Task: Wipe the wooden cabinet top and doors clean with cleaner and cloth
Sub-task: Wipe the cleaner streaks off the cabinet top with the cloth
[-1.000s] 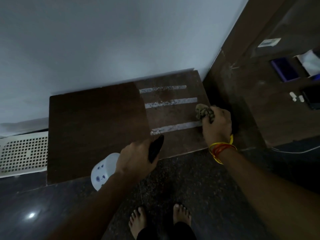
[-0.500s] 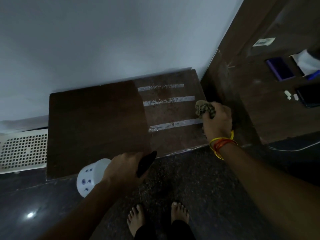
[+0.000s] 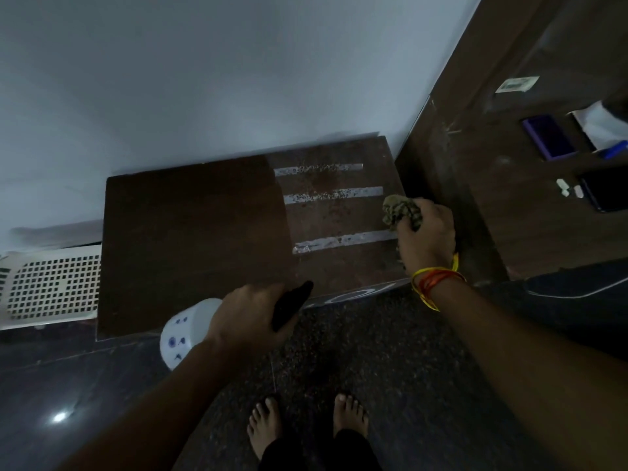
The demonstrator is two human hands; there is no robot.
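Wooden cabinet top seen from above, set against a pale wall; its right part is duller and spotted, crossed by three pale speckled strips; the left part looks darker and more even. Right hand hangs at the right edge of the top, fingers clenched round a bunched greenish cloth, coloured threads at the wrist; whether the cloth actually touches the wood here I cannot tell. Left hand is at the front edge, fingers wrapped round a white spray bottle with a black nozzle aimed toward the spotted part; bottle held in the air, not resting on the top. Judgement: the step in hand is wetting, then wiping, the right section; best done by spraying lightly across the strips, then drawing the cloth in long overlapping passes from the wall toward the front, pressing harder over the speckles; refold the cloth when it soils. Doors not in view from here, likely not yet done. White perforated basket stands left of the cabinet; bare feet on a dark speckled floor.
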